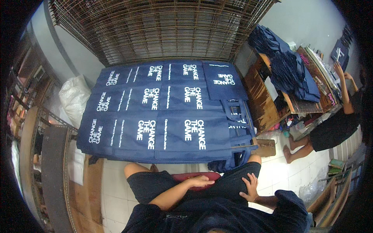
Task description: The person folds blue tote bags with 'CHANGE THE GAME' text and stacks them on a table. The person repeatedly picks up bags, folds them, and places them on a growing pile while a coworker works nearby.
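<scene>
In front of my knees lies a wide layer of navy fabric bags with white printing, set out side by side in rows. One bag overlaps the others at the far right corner, and strap handles hang over the right side. My left hand rests between my thighs above a dark red seat; its fingers are loosely curled and nothing shows in them. On my right thigh lies my right hand, empty, with its fingers spread. Both hands are apart from the bags.
A rusty wire rack rises behind the bags. At the right, a wooden table carries piled navy bags; beyond it another person has both arms raised. A white plastic sack and metal-edged shelving stand left.
</scene>
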A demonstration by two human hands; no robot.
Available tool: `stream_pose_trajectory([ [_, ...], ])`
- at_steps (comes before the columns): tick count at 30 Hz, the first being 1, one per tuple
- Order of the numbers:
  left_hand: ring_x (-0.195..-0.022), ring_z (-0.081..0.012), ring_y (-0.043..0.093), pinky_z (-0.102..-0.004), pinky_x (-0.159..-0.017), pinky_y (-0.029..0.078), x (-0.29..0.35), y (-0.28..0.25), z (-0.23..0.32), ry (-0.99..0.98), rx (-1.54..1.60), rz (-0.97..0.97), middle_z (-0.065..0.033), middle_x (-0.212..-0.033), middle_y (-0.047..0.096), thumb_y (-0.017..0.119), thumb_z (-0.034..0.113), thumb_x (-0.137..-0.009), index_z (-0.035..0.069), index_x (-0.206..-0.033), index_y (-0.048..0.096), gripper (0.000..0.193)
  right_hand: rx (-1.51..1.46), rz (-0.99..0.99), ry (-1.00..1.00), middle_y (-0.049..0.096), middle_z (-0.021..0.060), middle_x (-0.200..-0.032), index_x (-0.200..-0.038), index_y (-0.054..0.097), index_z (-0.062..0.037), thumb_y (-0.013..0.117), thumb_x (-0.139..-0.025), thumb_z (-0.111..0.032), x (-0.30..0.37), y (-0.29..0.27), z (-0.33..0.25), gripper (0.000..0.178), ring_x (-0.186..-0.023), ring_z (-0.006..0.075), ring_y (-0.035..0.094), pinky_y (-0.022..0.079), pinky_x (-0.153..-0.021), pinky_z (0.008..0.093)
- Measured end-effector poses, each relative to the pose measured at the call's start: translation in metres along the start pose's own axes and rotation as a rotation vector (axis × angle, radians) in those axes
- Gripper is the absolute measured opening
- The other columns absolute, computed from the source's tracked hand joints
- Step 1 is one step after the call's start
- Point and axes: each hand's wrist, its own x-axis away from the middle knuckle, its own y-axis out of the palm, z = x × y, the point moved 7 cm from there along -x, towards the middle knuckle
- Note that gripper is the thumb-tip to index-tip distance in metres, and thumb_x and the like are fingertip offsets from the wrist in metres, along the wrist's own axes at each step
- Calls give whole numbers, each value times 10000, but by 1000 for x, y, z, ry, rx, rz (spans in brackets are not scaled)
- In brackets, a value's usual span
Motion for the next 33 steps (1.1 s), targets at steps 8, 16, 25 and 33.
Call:
stream_pose_trajectory([
  [8, -628, -132, 434, -317, -563, 357, 17, -12, 25, 37, 44, 56, -17, -675, 476, 472, 635, -836, 55, -710, 508, 596, -105, -546, 42, -146, 264, -1450, -1448, 119, -247, 680, -669, -605, -10, 8, 17, 1024, -1304, 499, -190, -28, -1012, 641],
  [16, -669, -140, 446, -323, -600, 370, 18, -14, 26, -24, 27, 39, -29, -706, 498, 481, 631, -834, 33, -712, 524, 612, -5, -1056, 135, -279, 331, -1378, -1438, -116, -222, 726, -577, -634, -22, 7, 19, 1273, -1260, 495, -292, -8, -1004, 652],
  [25, -625, -130, 424, -311, -572, 357, 15, -13, 20, 8, 46, 55, -7, -661, 465, 481, 640, -827, 65, -672, 498, 596, 77, -1428, 14, -267, 426, -1316, -1403, -231, -178, 745, -566, -603, -33, 7, 24, 1354, -1268, 506, -248, 53, -1026, 607],
  [33, -621, -126, 431, -312, -558, 356, 8, -13, 11, 45, 39, 68, -3, -649, 462, 476, 629, -836, 67, -680, 508, 584, 247, -1426, -151, -215, 466, -1305, -1404, -224, -169, 715, -517, -698, -35, 21, 36, 1396, -1276, 559, -138, 95, -1024, 604],
])
